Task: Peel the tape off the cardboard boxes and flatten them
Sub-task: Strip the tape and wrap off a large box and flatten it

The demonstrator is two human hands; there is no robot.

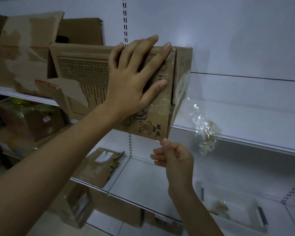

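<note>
Box (pixel 85 77) sits at shelf height in the head view. Its long axis runs left to right and its left end is over the upper shelf (pixel 29 97), while its right end hangs out over open space. Its printed near face looks toward the camera.

The left hand (pixel 133 79) lies flat on that near face close to the right end, with fingers spread and straight. It presses the box back and grips nothing.

The right hand (pixel 174 157) is just below the box's lower right corner. Its fingers are curled and its thumb is closed against the forefinger. It appears to pinch a thin clear strip of tape (pixel 203 128) running off that corner, though the film there is faint. More of the tape hangs crumpled off the right end face, with brown paper fibres stuck to it. A band of it is still stuck across the corner onto the near face.

The tape's line runs down the right end, so the right hand, below and nearer to it, is best placed to pull. A pull down and toward the near right would probably follow the strip, with the left hand bracing against it. The box is not yet flattened.

Torn cardboard (pixel 24 48) lies far left on the upper shelf, and scraps (pixel 99 166) lie on the shelf below.
</note>
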